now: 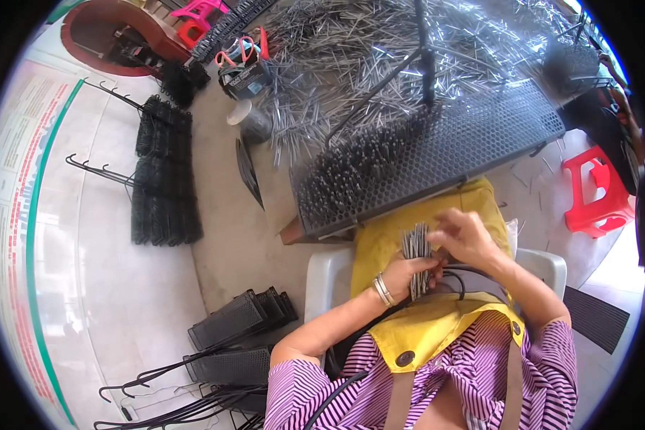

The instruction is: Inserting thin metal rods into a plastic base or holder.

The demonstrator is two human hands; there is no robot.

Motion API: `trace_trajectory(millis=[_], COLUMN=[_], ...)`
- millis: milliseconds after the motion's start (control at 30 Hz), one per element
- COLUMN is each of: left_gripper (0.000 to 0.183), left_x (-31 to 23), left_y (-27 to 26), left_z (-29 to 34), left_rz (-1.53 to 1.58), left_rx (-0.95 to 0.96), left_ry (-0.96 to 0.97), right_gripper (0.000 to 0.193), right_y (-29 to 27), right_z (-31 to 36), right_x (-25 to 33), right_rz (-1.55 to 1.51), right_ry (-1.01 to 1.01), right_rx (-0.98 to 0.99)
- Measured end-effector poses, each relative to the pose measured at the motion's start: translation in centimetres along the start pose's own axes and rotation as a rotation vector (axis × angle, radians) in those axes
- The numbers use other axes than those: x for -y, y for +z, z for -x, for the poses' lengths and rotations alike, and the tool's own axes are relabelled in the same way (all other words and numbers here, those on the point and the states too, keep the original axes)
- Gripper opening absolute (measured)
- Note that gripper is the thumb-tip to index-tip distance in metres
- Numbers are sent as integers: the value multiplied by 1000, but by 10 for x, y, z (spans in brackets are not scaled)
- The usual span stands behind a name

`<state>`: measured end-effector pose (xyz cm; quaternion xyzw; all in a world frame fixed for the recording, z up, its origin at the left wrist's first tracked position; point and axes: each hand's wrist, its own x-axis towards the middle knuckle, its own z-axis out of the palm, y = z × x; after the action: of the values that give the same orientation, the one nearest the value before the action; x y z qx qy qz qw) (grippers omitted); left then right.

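Note:
My left hand (411, 268) is closed round an upright bundle of thin grey metal rods (416, 247), held over my lap. Beside the top of that bundle is my right hand (468, 238), its fingers bent and apart, with nothing visible between them. Some of its fingertips are blurred. Ahead of both hands a long black perforated rack (487, 136) slopes up to the right. Many short rods (351, 168) stand in the holes of its left part, while the holes farther right show bare.
A big heap of loose metal rods (358, 43) lies beyond the rack. At the left are a grey cup (256, 123), a box with red-handled tools (247, 75) and hanging black racks (163, 186). More black racks (236, 322) lie low left. A red stool (598, 190) stands at the right.

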<state>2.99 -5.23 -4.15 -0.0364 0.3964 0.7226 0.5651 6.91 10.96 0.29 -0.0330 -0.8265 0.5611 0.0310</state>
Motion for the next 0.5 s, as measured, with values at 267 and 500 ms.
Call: trace_trajectory(millis=[267, 500], left_gripper=[18, 19], left_x=[12, 5], left_y=[7, 15], left_z=[25, 30], left_rz=[-343, -256], left_rx=[115, -107], left_ry=[106, 60], right_gripper=[12, 18], right_y=[23, 23], right_z=[42, 39], right_x=[6, -6], right_rz=[-483, -276], right_ry=[340, 294], right_rx=[5, -178])
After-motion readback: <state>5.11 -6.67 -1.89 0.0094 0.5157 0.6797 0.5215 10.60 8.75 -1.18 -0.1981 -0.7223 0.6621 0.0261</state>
